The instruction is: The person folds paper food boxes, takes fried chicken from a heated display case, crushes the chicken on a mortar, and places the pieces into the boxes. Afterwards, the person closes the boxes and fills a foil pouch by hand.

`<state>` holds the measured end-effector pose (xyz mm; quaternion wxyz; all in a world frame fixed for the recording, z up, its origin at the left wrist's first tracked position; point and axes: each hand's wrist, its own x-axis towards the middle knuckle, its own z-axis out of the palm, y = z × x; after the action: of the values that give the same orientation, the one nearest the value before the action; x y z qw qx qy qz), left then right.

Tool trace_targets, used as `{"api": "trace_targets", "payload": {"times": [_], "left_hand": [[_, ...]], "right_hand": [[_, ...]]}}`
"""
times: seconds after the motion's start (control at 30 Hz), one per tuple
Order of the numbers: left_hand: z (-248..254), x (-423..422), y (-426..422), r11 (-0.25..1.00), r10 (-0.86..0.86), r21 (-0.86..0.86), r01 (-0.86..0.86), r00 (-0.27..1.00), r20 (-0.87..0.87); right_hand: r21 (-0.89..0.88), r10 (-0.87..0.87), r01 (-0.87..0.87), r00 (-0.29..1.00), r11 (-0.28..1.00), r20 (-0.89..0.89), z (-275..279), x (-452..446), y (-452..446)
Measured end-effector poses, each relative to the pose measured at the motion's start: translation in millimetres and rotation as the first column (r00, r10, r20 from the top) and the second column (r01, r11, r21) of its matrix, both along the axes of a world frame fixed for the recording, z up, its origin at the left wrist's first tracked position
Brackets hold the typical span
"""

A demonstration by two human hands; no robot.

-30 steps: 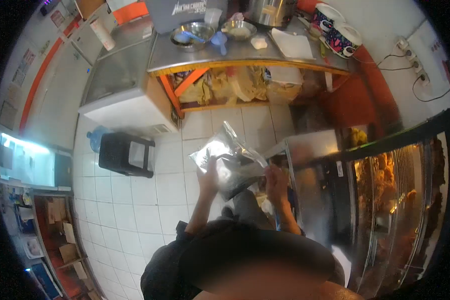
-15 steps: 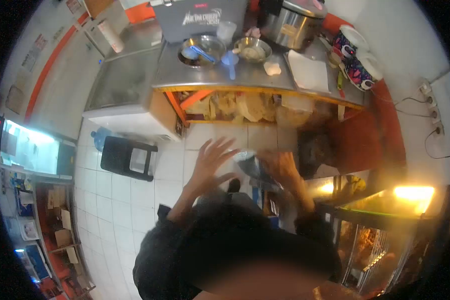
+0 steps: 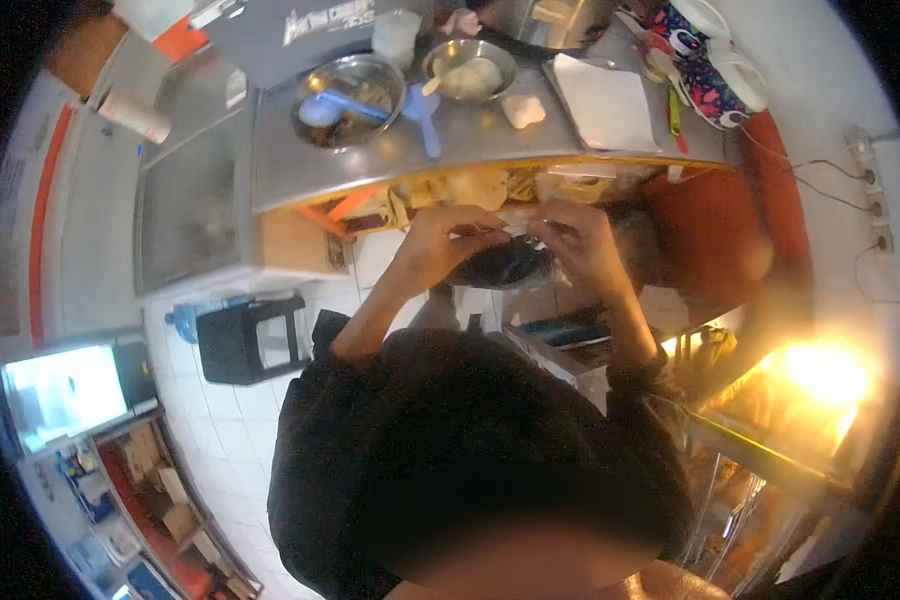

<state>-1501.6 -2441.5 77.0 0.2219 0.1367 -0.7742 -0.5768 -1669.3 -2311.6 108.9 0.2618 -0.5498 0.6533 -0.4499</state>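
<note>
My left hand (image 3: 438, 248) and my right hand (image 3: 585, 243) are raised side by side in front of the steel worktable. Both have their fingertips pinched on the upper edge of a dark, shiny bag (image 3: 505, 264), which hangs between them. Its opening is too small and blurred to make out. Beyond the hands, the worktable (image 3: 210, 180) bears a steel bowl (image 3: 365, 75) with a blue scoop, a smaller bowl (image 3: 480, 75) of pale contents, a blue funnel-like utensil (image 3: 423, 115) and a white sheet (image 3: 605, 105).
A black stool (image 3: 232, 340) stands on the tiled floor at left, beside a blue water bottle (image 3: 185, 322). A brightly lit glass cabinet (image 3: 780, 420) is at right. Wrapped goods fill the shelf under the worktable. Cables and sockets (image 3: 875, 205) are on the right wall.
The silver bag seen a second ago between my hands is out of sight. My left hand, open half a second ago, has closed on the dark bag. The view has moved closer to the worktable.
</note>
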Motion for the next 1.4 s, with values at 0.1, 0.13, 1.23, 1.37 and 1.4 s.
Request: {"api": "trace_targets", "payload": {"times": [0.1, 0.13, 1.23, 1.37, 1.4], "left_hand": [[14.0, -26.6, -31.6, 0.998, -0.062, -0.027, 0.061, 0.998, -0.023], [17.2, -35.4, -38.0, 0.991, -0.103, -0.089, 0.101, 0.995, -0.015], [-12.0, -414.1, -51.0, 0.804, -0.473, -0.401, 0.44, 0.881, 0.017], [-11.2, -445.9, -64.5, 0.88, -0.405, -0.235, 0.414, 0.91, 0.084], [-5.3, -450.3, -66.1, 0.878, -0.406, -0.242, 0.412, 0.911, 0.075]], "right_hand": [[0.048, -0.074, 0.072, 0.996, 0.996, 0.058, 11.6, -13.0, -17.4], [0.048, -0.072, 0.073, 0.997, 0.996, -0.029, 11.6, -17.8, -19.6], [-0.016, -0.014, 0.007, 0.859, 1.0, -0.512, -11.0, -349.9, -3.4], [0.011, -0.005, 0.018, 0.716, 1.0, -0.698, 5.0, -382.9, -7.6], [0.013, 0.006, 0.004, 0.711, 1.0, -0.704, 7.6, -394.5, -11.6]]}}
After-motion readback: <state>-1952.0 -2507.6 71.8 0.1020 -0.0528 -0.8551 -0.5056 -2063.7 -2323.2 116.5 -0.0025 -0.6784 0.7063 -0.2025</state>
